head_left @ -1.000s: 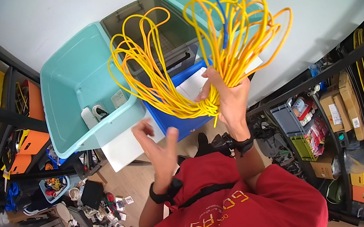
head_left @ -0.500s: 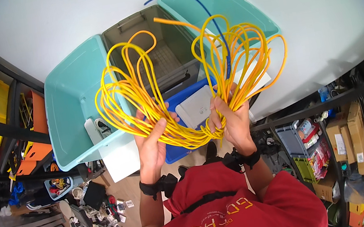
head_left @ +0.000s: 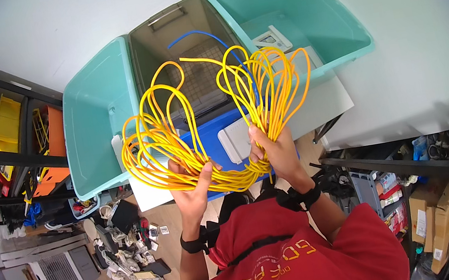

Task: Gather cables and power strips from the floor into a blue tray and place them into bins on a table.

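Note:
A long bundle of yellow cable hangs between my hands, with loose loops fanning up on both sides and one free end pointing up in the middle. My left hand is closed round the left part, its thumb over the strands. On the right, my right hand grips the bundle where it is gathered tight. A blue cable arcs up out of the right-hand loops. Behind and below the cable lie a blue tray and a white flat plastic case, partly hidden.
Beyond my hands stand a teal bin, a smoky see-through box and another teal bin on a white table. Shelving flanks the left side. Cardboard boxes sit at right; adapters and cables litter the floor.
My view has shifted, so the bins appear turned and lower right table shows more. Both hands still grip the cable; the right-hand loops and blue cable sit lower and further left.

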Action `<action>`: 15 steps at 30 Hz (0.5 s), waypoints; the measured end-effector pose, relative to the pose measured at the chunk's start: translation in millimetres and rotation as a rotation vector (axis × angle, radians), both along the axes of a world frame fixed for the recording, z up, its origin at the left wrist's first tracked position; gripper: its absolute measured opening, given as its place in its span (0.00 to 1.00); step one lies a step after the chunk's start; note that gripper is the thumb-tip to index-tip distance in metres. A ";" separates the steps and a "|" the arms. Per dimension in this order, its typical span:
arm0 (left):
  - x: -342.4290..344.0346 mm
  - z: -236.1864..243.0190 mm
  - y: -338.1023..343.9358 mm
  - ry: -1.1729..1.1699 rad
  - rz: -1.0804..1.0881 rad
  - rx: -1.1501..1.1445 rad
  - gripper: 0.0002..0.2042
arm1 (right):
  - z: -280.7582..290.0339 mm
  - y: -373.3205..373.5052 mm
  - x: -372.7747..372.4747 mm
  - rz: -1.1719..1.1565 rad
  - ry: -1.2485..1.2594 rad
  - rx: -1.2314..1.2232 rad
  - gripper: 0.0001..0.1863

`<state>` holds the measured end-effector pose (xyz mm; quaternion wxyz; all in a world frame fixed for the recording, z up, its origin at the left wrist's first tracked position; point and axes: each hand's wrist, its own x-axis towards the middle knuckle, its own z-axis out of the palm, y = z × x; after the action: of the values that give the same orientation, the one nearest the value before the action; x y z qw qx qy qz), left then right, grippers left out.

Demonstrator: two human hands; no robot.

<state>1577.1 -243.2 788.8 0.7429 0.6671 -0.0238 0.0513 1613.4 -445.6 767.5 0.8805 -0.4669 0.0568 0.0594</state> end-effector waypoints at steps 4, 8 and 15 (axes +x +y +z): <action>25.9 1.3 3.3 0.099 0.064 -0.061 0.13 | 7.3 2.8 18.7 -0.001 0.035 0.050 0.08; 76.6 2.9 10.5 0.244 0.093 -0.205 0.14 | 24.6 10.1 58.3 0.074 -0.069 0.029 0.10; 156.5 -12.1 44.4 0.312 0.104 -0.159 0.27 | 52.3 44.7 166.7 0.043 -0.065 -0.014 0.08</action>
<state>1733.6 -198.8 776.7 0.7842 0.6065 0.1305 -0.0129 1780.1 -400.8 819.8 0.8771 -0.4759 0.0183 0.0626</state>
